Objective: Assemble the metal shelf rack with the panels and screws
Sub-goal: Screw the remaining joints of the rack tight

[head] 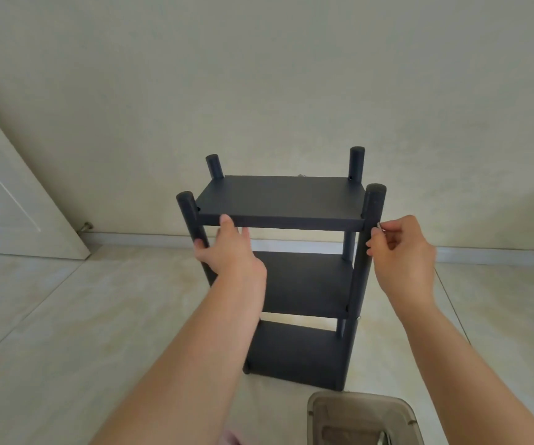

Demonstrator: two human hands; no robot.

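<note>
Head view shows your rack [291,252] standing upright on the floor [66,316], long axis vertical, three panels stacked. Your forearm hides its near left post lower down. Your left hand [227,252] grips the top panel's [278,197] front edge, thumb on top. Your right hand [400,248] pinches something small and silvery, hard to make out, against the near right post [368,239].

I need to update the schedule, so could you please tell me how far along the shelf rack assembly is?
Mostly done: the rack stands upright with three panels between four posts. In hand: the left hand steadies the top panel while the right hand pinches a small silvery part, probably a screw, at the front right post. Left: tightening it.
</note>
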